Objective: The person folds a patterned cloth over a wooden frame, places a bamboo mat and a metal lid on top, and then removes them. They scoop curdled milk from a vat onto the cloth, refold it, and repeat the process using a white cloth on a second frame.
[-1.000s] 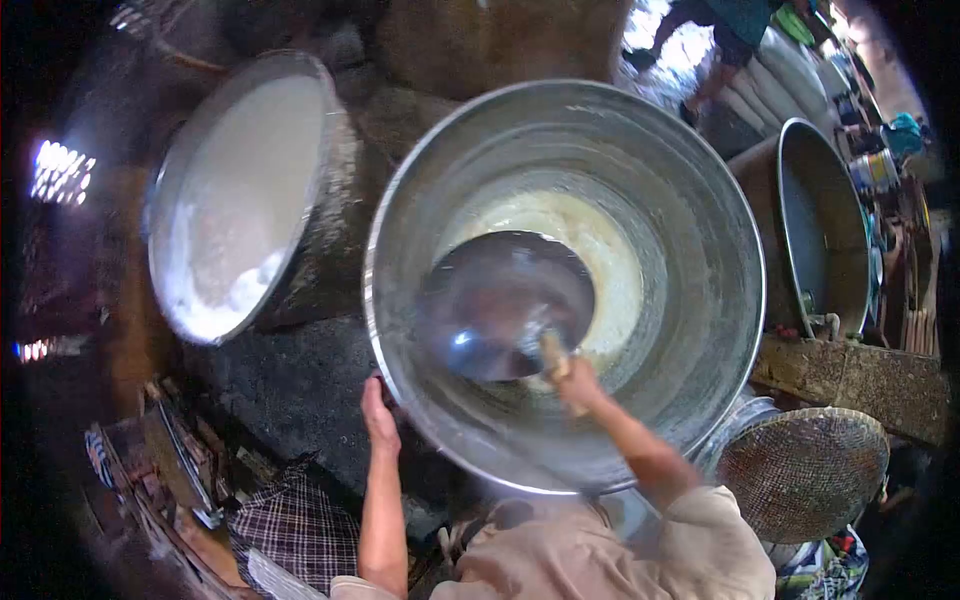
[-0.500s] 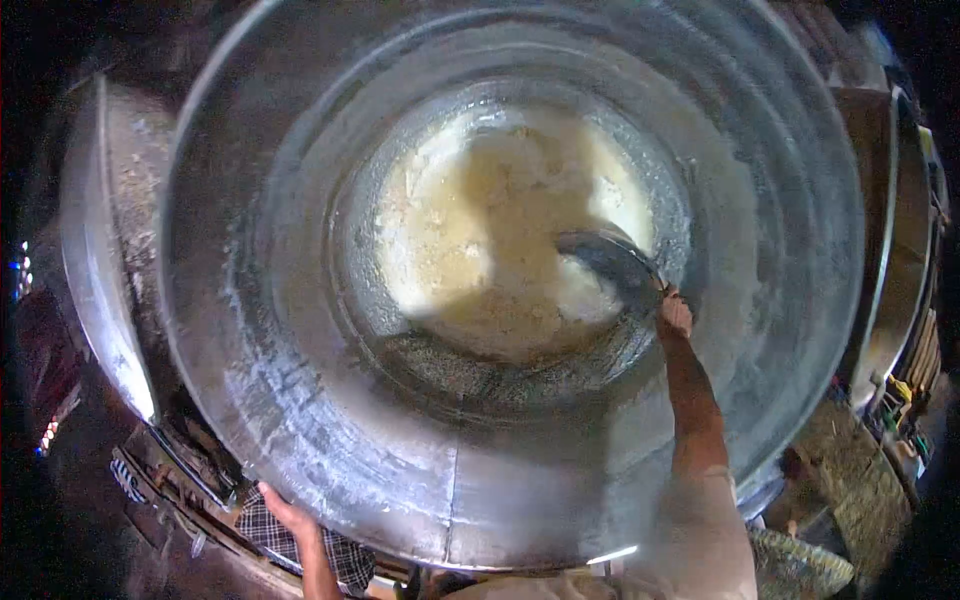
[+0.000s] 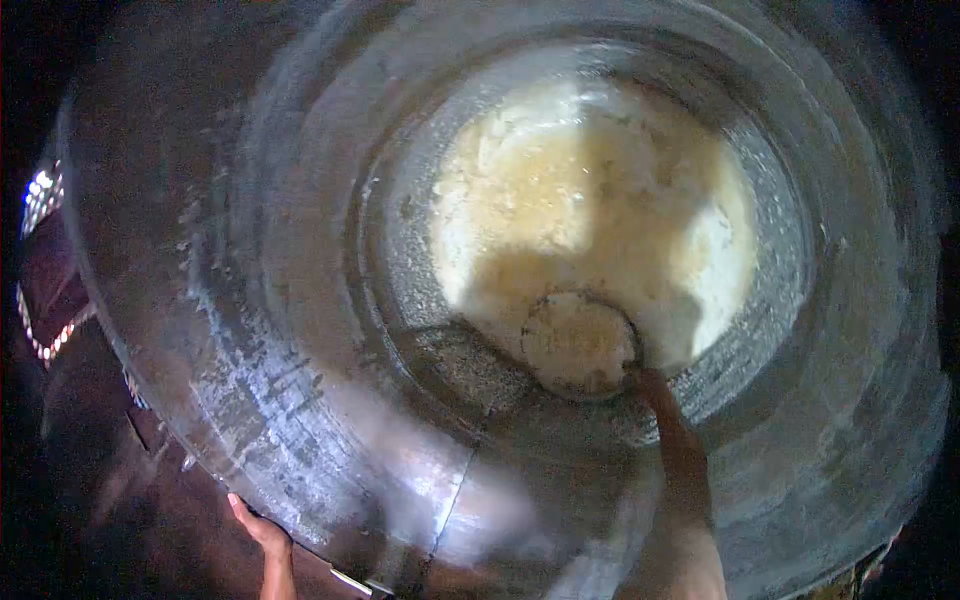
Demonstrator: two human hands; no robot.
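A large, deep metal vat (image 3: 330, 420) fills most of the head view. Pale yellowish, frothy liquid (image 3: 530, 190) lies at its bottom. Down inside, my right hand (image 3: 652, 385), dark in shadow, grips the edge of a round shallow bowl (image 3: 530, 372). The bowl sits low at the near side of the liquid, and yellowish liquid shows within its rim. My left hand (image 3: 264, 530) holds the vat's outer rim at the lower left, thumb along the edge; its other fingers are hidden.
Whitish smears mark the vat's inner wall, and a vertical seam (image 3: 455, 500) runs down its near side. Small bright lights (image 3: 42, 188) show beyond the rim at the far left. The surroundings are mostly dark.
The bowl went from tilted on edge to lying flatter, with liquid inside, nearer me. My right arm reaches deeper. The view has moved closer over the vat; my left hand stays at the rim.
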